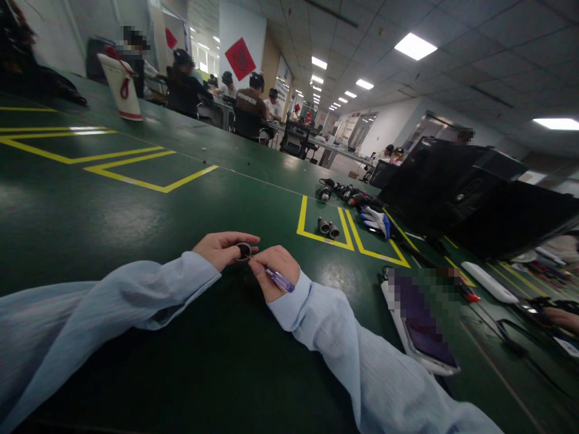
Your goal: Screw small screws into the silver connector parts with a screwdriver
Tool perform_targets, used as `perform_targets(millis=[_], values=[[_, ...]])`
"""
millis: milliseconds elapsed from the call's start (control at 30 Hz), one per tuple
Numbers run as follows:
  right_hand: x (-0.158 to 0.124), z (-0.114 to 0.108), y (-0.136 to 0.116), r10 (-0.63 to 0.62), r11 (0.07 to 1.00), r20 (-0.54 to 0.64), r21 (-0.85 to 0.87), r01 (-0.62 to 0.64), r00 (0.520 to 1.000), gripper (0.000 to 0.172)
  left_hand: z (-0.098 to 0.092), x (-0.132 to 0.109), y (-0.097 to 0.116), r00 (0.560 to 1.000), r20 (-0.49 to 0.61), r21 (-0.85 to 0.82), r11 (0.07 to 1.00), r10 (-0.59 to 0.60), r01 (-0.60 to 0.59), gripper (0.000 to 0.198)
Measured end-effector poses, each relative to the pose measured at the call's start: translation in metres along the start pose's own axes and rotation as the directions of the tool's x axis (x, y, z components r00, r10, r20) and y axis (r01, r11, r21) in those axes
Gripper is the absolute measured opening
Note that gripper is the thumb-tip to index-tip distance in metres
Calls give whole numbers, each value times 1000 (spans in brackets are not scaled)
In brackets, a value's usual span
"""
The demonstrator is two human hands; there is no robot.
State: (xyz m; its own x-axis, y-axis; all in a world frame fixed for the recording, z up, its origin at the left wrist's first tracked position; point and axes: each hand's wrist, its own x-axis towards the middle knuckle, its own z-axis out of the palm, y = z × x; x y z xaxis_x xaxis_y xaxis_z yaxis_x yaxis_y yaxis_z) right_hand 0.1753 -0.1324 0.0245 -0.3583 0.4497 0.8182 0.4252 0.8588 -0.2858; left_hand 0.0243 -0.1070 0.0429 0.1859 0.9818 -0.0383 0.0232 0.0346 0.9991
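Both my forearms, in light blue sleeves, rest on the green table (136, 217). My left hand (221, 248) is closed around a small dark round part (244, 249). My right hand (275, 272) grips a small screwdriver with a purple handle (280, 280), its tip touching the round part. The two hands meet just in front of me.
Two small metal cylinders (328, 227) lie in a yellow-taped box. Beyond them are more dark parts (337, 191) and a white-and-blue glove (376, 220). A phone (423, 325) lies at my right. A black case (461, 199) stands farther right. Several people sit at the far tables.
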Motion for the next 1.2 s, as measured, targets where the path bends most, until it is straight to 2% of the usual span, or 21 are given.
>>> perform_targets(millis=[233, 567, 733, 1033, 1100, 1133, 1167, 1200], values=[[-1, 5, 4, -13, 1000, -44, -27, 12, 999, 19, 0, 1, 1, 1000, 4, -17, 1000, -21, 21, 34], [-4, 5, 5, -6, 1000, -3, -9, 5, 1000, 18, 2, -1, 3, 999, -34, 47, 999, -13, 14, 32], [-3, 6, 7, -4, 1000, -20, -11, 4, 1000, 17, 1, -1, 2, 999, -40, 5, 1000, 5, -5, 30], [-2, 5, 4, 5, 999, -26, 34, -4, 1000, 17, 1, -1, 4, 999, -28, 7, 1000, -27, 27, 30], [-3, 3, 3, 61, 996, -46, 61, -59, 997, 20, 0, 1, 3, 999, -13, -19, 999, -37, 37, 29], [-3, 2, 3, 129, 989, -72, 88, -122, 989, 22, -1, 2, 1, 999, -1, -42, 998, -44, 44, 28], [-4, 2, 3, 228, 968, -102, 132, -214, 968, 25, -1, 3, 0, 999, 11, -69, 996, -51, 51, 28], [-4, 1, 4, 350, 927, -137, 191, -322, 927, 27, -2, 5, -2, 998, 21, -95, 994, -55, 57, 27]])
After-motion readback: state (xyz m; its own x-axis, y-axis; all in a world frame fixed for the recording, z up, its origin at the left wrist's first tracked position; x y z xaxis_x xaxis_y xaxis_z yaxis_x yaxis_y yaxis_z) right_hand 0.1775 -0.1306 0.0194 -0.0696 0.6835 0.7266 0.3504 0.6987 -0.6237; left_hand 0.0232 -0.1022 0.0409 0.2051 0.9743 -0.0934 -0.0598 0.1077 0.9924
